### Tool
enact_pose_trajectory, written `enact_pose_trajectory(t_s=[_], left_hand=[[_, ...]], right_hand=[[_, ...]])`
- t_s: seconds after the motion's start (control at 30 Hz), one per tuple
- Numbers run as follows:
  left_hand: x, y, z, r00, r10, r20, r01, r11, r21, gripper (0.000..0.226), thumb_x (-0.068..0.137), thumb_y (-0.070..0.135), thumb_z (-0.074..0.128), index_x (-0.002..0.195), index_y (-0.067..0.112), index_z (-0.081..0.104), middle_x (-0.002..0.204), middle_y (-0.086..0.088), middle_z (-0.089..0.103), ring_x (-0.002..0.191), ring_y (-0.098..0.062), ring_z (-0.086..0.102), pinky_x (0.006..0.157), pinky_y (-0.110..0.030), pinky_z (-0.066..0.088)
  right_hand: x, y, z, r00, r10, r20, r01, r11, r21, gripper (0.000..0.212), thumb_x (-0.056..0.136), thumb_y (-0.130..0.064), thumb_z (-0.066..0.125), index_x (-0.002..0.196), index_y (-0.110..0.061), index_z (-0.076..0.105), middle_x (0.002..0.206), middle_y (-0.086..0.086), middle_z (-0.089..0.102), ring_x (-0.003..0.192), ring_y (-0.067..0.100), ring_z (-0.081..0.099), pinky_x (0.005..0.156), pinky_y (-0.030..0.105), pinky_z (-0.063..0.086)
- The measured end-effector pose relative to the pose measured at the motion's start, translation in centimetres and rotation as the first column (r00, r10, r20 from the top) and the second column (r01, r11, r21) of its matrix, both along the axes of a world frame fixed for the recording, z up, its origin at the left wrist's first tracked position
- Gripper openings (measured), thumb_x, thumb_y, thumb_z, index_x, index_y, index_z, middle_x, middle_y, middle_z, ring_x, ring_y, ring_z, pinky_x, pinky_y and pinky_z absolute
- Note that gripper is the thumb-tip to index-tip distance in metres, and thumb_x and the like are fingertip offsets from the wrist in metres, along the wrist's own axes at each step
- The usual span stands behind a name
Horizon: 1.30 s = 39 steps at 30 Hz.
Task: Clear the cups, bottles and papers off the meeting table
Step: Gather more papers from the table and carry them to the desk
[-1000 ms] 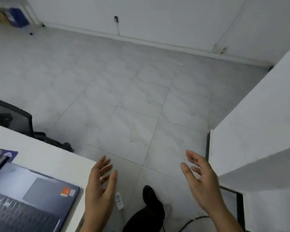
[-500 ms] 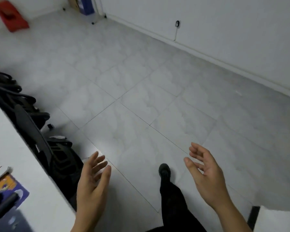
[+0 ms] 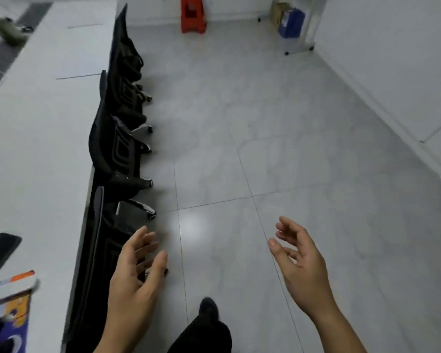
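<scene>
The long white meeting table runs along the left of the head view. At its near end lie a purple and orange printed paper and a dark flat device. Far down the table a blurred green object is visible. My left hand hovers over the floor beside the nearest chair, fingers relaxed and empty. My right hand floats over the floor tiles, fingers loosely spread, holding nothing.
Several black office chairs stand in a row against the table's right edge. My dark shoe and leg are at the bottom. A red stool and a blue box stand by the far wall. Grey tiled floor fills the right.
The view has swung left from open floor toward the length of the table and its chairs. Both hands stay raised and empty in the same pose.
</scene>
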<state>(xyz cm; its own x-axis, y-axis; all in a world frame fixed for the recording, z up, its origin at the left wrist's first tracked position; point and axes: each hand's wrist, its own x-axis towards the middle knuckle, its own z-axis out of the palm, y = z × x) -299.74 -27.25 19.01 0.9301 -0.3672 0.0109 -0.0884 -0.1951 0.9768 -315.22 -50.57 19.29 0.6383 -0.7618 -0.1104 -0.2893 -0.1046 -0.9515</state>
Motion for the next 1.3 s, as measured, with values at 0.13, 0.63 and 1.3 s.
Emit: enact_pose_trajectory(t_s=[0.13,0.63,1.3], left_hand=[[8.7,-4.4,-3.5,0.983,0.183,-0.032,-0.184,0.983,-0.020,0.053,0.081,0.023,0.064,0.124,0.051,0.052,0.121,0.006,0.065,0.111,-0.009,0.064,0.081,-0.013,0.052],[50.3,-22.7,0.7,0.950,0.312,0.006,-0.311,0.949,-0.055,0.052,0.080,0.034,0.067,0.129,0.042,0.051,0.123,0.011,0.063,0.112,-0.005,0.063,0.076,-0.013,0.053],[94.8,-37.6,-0.7,0.722,0.691,-0.025,-0.685,0.720,0.107,0.052,0.092,0.014,0.065,0.138,0.029,0.048,0.127,0.015,0.058,0.113,0.004,0.057,0.087,-0.017,0.042]], right_hand=[[12.5,-6.1,-2.6,0.987,0.154,-0.048,-0.155,0.988,-0.023,0.041,0.091,-0.024,0.068,0.128,-0.037,0.055,0.124,-0.016,0.062,0.116,-0.002,0.058,0.093,0.025,0.051],[55.3,-25.6,-0.2,0.974,0.222,0.030,-0.222,0.975,-0.019,0.040,0.092,-0.023,0.068,0.127,-0.036,0.057,0.123,-0.018,0.062,0.114,-0.004,0.058,0.086,0.017,0.050],[114.8,-42.2,-1.7,0.773,0.635,0.012,-0.635,0.773,-0.008,0.042,0.093,-0.023,0.067,0.129,-0.037,0.053,0.126,-0.020,0.059,0.115,-0.005,0.057,0.084,0.014,0.048]])
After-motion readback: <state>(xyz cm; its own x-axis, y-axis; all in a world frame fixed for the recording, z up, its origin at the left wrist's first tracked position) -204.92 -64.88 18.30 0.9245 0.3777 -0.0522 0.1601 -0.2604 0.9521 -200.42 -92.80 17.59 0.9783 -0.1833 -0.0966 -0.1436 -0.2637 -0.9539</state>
